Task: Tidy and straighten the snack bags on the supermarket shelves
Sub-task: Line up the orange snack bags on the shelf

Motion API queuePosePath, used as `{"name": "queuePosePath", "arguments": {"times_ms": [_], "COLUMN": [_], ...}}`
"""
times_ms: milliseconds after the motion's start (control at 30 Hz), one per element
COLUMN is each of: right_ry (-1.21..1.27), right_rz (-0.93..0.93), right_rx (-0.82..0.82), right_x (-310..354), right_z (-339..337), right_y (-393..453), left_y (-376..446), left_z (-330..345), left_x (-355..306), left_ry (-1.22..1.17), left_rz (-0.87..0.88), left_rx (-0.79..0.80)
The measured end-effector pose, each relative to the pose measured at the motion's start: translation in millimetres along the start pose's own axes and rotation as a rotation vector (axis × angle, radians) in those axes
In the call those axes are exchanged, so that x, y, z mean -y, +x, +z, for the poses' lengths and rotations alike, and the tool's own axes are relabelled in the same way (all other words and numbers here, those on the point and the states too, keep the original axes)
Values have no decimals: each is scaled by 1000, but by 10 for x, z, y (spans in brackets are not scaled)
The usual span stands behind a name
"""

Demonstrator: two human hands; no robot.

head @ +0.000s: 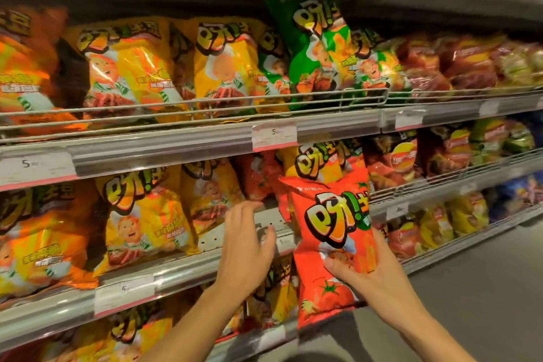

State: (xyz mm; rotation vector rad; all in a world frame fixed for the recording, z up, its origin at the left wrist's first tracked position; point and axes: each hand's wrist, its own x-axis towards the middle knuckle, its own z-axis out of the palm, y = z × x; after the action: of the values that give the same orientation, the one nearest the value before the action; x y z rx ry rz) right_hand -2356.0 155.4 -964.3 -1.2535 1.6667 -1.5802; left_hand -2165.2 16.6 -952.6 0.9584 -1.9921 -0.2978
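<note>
My right hand [373, 276] grips a red tomato-flavour snack bag [332, 232] by its lower middle and holds it upright in front of the middle shelf [188, 264]. My left hand [246, 247] is open with fingers spread, reaching into a bare gap on that shelf between the yellow bags [147, 214] and more red bags [261, 176] set further back. A yellow-topped bag [320, 161] stands just behind the held bag. On the upper shelf, yellow bags [223, 64] and green bags [320, 53] lean behind a wire rail.
Orange bags [26, 67] fill the left side of the shelves. Dark red and mixed chip bags [458, 64] sit to the right. Price tags [274, 135] hang on the shelf edges. Grey floor [482, 288] shows at lower right.
</note>
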Motion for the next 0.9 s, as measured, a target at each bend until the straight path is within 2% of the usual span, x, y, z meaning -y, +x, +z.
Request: {"name": "queuePosePath", "arguments": {"times_ms": [100,233,400,567,733,900], "right_ry": [8,0,49,59,19,-8], "right_rz": [22,47,102,145,100,90], "right_rx": [-53,-114,-150,-154,-181,-239], "right_x": [-117,-282,-476,-687,-661,-561], "right_z": [-240,-527,-711,-757,-749,-741], "right_y": [66,224,431,549,568,557], "left_y": [234,579,807,870,887,805], "left_z": [316,692,1050,1150,1023,569], "left_x": [-206,-418,-574,-562,-537,-391], "left_ry": [-163,-369,-396,-368,-432,-446], "left_rz": [-222,-446,-528,-598,-644,-607], "left_rx": [92,85,-37,-85,-103,-56]}}
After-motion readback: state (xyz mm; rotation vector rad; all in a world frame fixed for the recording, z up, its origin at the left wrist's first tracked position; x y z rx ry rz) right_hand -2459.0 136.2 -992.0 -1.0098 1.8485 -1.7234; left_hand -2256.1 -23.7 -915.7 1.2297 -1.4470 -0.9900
